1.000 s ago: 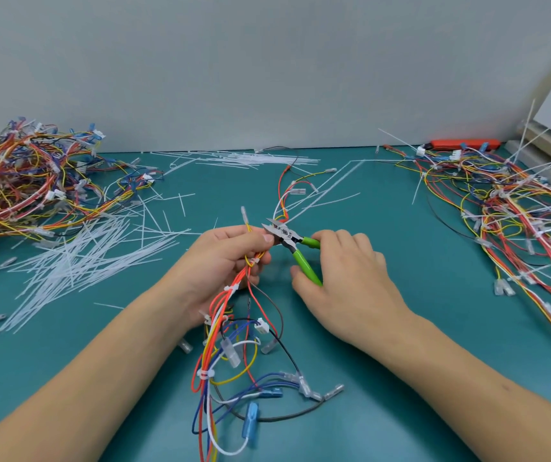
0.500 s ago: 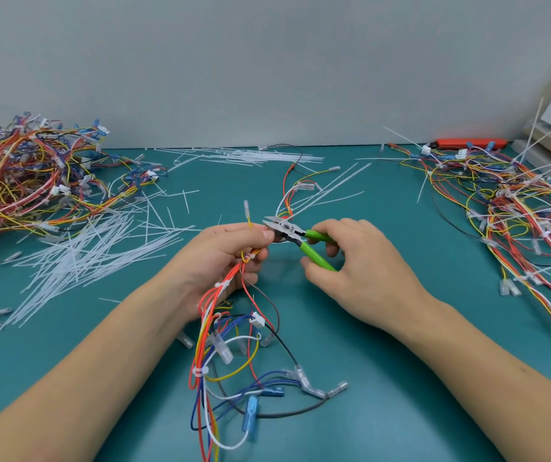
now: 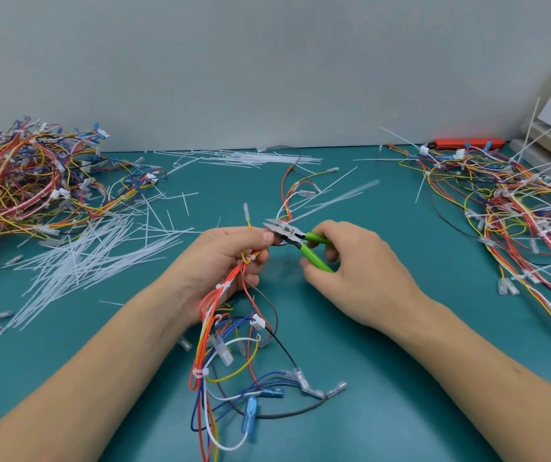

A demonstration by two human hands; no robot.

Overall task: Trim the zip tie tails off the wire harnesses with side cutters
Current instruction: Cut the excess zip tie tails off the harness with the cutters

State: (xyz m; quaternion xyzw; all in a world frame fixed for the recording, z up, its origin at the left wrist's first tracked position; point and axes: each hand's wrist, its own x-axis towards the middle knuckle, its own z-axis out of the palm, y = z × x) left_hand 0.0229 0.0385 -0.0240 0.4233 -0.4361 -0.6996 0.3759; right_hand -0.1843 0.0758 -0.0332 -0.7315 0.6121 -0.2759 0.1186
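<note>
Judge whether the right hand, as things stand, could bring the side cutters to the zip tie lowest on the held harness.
Probably yes: the right hand grips the side cutters, and that zip tie lies uncovered on the harness below the left hand.

Teal table (image 3: 400, 411) bears harness piles (image 3: 27, 188) (both sides) and cut tails (image 3: 77, 261)

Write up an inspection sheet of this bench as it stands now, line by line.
Surface: teal table, mostly littered.
Job's things: wire harness gripped by left hand; green-handled side cutters in right hand, tips at the harness beside the left thumb.
Clutter: cut zip tie tails left, more at the back.
Hands: both gripping.
Cables: harness piles far left and right.
Surroundings: plain grey wall; orange tool back right.
</note>
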